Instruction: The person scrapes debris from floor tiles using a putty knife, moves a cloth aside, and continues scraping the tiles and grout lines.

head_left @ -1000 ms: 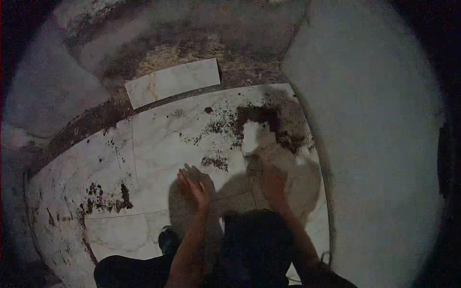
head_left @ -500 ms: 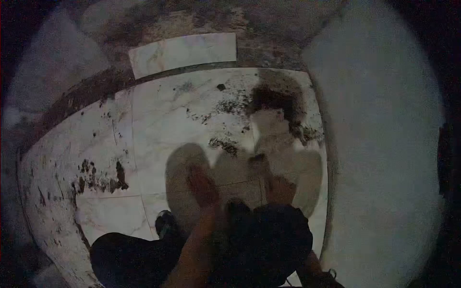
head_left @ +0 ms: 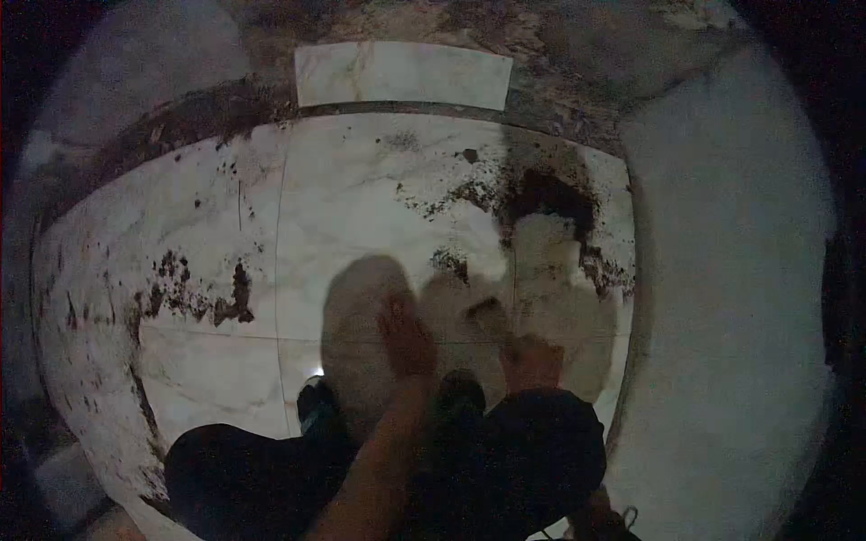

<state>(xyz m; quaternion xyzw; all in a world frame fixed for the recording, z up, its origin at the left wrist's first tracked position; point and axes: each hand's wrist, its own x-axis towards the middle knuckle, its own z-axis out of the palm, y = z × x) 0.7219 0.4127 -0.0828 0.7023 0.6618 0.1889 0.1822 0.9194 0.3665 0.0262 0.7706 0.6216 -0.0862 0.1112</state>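
My left hand (head_left: 406, 335) hovers low over or rests on the marbled white floor tiles (head_left: 334, 216), fingers stretched out and nothing in them. To its right, my right hand (head_left: 532, 362) is closed around a small tool with a dark, blocky head (head_left: 488, 314), possibly a scraper; dim light hides its exact kind. The head points up and left, close over the tiles. Beyond it lie dark dirt crumbs (head_left: 451, 263) and a larger dark dirt patch (head_left: 552, 200). Shadows of my body cover the tiles around both hands.
A loose white tile strip (head_left: 401, 74) lies past the far tile edge, on rough ground (head_left: 568, 81). A pale wall (head_left: 731, 298) rises at the right. More dirt clumps (head_left: 236, 293) sit at the left. My knees (head_left: 244, 473) and shoes (head_left: 316, 406) are near the bottom.
My view has shifted, so the floor appears farther right and slightly higher. Against the tiles, the tool in my right hand has come nearer to me and left. My left hand stays outstretched.
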